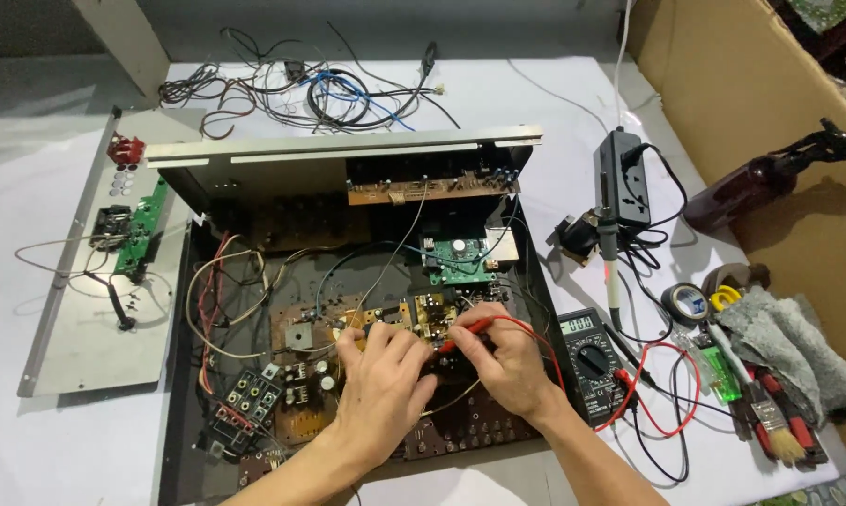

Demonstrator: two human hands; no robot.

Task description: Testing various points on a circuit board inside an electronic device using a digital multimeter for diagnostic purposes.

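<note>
From the head camera I look down into an opened amplifier chassis (pixel 254 450) lying on the white counter (pixel 58 450). My right hand (pixel 505 361) has its fingers pinched narrow around a red test probe (pixel 470 328), whose tip points left onto the brown circuit board (pixel 414 314) in the middle of the chassis. Its red lead (pixel 545 347) loops away to the right, to the multimeter (pixel 593 361) lying just beside the chassis. My left hand (pixel 381 384) rests on the same board, touching my right hand; its fingers are curled close together at the board, but I cannot tell whether they hold anything. Further right lie a power strip (pixel 622 173), a roll of tape (pixel 685 302), a paintbrush (pixel 765 412) and a grey cloth (pixel 798 347).
</note>
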